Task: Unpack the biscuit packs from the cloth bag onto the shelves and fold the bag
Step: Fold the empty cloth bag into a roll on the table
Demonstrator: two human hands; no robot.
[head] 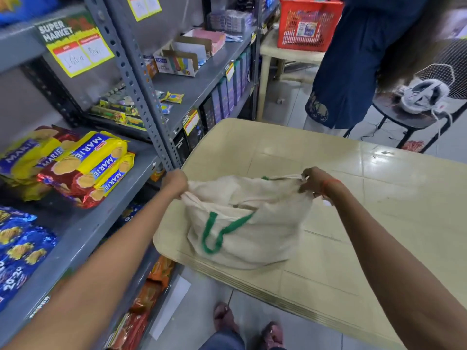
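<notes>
On the near corner of the beige table (353, 198) lies the lower part of the cloth bag (247, 228), stretched between 2 hands. The left hand (174, 183) curls its fingers around one top corner, and the right hand (316, 183) pinches the other. Marie biscuit packs (88, 168) lie on the grey shelf (83, 223) at the left.

Red wrist thread (331, 183), blue jeans (222, 342), brown sandals (224, 316).

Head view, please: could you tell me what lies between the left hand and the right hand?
In the head view, only the bag lies there; the left hand and right hand each grip its top edge.
</notes>
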